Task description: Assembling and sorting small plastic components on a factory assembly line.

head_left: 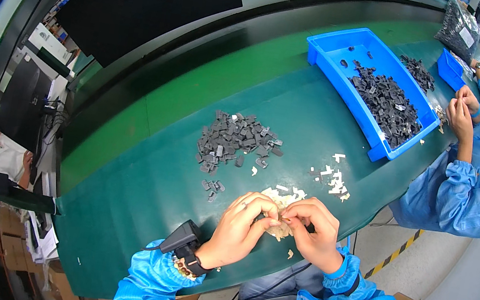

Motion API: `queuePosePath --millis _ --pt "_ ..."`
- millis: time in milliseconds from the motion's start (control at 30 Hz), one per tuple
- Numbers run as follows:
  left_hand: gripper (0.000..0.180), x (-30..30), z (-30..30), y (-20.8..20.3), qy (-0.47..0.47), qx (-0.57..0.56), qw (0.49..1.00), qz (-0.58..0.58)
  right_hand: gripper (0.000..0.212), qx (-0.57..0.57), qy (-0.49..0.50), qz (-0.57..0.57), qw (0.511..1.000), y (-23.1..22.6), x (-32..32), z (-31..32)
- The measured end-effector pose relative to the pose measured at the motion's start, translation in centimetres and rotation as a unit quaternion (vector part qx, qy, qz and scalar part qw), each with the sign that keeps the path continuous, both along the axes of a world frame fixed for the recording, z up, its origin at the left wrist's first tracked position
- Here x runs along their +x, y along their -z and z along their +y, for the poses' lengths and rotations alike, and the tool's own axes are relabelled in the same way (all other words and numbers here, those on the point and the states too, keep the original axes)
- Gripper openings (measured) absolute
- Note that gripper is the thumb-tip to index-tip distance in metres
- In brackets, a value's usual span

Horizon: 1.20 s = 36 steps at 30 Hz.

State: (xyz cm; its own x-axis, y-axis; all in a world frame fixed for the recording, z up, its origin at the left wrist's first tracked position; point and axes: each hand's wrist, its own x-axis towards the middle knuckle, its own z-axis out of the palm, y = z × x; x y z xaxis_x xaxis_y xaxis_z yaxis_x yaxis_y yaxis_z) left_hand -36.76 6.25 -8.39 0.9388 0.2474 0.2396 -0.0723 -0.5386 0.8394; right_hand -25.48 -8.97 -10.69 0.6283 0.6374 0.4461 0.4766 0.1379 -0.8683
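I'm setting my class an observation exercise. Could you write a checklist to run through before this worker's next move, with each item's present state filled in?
1. Both hands in view: ok; left hand and right hand come together at the cream pile.
2. Item between the fingertips identifiable: cannot tell; the fingers hide it.
3. Pale bits all in one heap: not ok; a separate scatter of pale bits lies beyond the right hand.
4. Dark pieces all in one heap on the mat: not ok; a small dark cluster sits apart from the main dark pile.
5. Blue tray upright on the table: ok; it holds more dark pieces.
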Motion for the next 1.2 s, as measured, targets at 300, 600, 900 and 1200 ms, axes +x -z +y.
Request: queuePosePath --millis 300,600,900,1200 --pt "0.005 -0.2 0.1 -0.8 0.006 -0.154 0.984 0.094 0.018 -0.007 -0.003 0.027 1.000 0.0 0.0 0.1" --pt "0.006 -0.1 0.1 -2.1 -0.015 -0.133 0.984 0.121 0.018 -0.014 -0.011 0.040 0.999 0.1 0.0 0.2" --pt "0.023 0.1 0.1 -1.5 -0.015 0.183 0.980 -0.076 0.020 0.024 0.003 0.007 1.000 0.4 -0.1 0.0" --pt "0.029 -0.3 0.4 -0.9 0.013 0.208 0.960 -0.187 0.024 0.090 -0.042 -0.067 0.993 0.9 0.7 -0.2"
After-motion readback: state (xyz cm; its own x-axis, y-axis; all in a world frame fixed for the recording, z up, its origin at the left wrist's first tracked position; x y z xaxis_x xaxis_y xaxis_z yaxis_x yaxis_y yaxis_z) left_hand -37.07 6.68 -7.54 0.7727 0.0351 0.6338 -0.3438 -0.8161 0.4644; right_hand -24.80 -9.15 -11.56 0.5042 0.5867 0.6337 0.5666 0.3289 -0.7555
